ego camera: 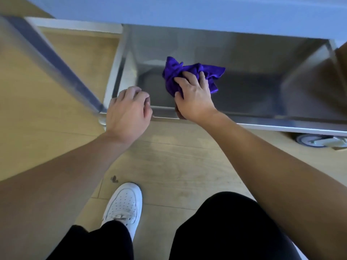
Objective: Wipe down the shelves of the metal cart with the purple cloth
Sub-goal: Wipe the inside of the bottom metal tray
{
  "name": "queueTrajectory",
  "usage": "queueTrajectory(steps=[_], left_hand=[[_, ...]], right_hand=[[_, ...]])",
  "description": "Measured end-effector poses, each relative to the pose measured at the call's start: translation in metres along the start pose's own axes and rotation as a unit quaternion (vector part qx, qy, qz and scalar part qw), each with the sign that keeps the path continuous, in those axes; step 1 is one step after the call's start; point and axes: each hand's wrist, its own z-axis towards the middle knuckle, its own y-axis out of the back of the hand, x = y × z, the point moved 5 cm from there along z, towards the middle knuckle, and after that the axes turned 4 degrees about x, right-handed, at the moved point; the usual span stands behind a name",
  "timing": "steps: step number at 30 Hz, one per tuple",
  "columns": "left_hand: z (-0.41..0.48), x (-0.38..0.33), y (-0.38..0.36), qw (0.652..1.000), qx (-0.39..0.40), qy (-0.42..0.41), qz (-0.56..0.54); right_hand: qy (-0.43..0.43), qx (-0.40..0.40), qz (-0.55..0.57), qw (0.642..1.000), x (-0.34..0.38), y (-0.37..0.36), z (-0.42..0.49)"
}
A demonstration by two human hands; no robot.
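The metal cart's low shelf (262, 87) is a shiny steel tray seen from above, under an upper shelf edge (187, 14). A crumpled purple cloth (174, 72) lies on the left part of that shelf. My right hand (193, 94) presses down on the cloth with fingers spread over it. My left hand (127, 109) rests with curled fingers on the shelf's front left corner, by the cart's upright post (56, 61). What the left fingers close on is hidden.
A cart wheel (315, 140) shows under the shelf's front rim at right. Wooden floor (178, 166) lies in front. My white shoe (124, 205) and black-trousered knees are at the bottom of the view.
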Motion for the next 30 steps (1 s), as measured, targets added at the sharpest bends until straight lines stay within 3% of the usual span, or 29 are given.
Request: queueTrajectory(steps=[7, 14, 22, 25, 30], left_hand=[[-0.005, 0.019, 0.007, 1.000, 0.005, 0.000, 0.005], [0.001, 0.004, 0.023, 0.998, 0.056, -0.020, 0.006], [0.001, -0.026, 0.035, 0.991, 0.121, -0.059, 0.003], [-0.003, -0.036, 0.040, 0.987, 0.149, -0.065, 0.017], [-0.003, -0.048, 0.041, 0.977, 0.203, -0.055, 0.016]], right_hand=[[0.068, 0.030, 0.002, 0.997, 0.058, -0.025, 0.010], [0.061, 0.000, -0.006, 0.998, 0.046, 0.004, -0.006], [-0.121, 0.019, -0.115, 0.986, 0.022, 0.013, -0.027], [-0.138, 0.060, -0.089, 0.985, 0.022, 0.020, -0.038], [-0.145, 0.063, -0.043, 0.987, 0.021, 0.040, -0.059]])
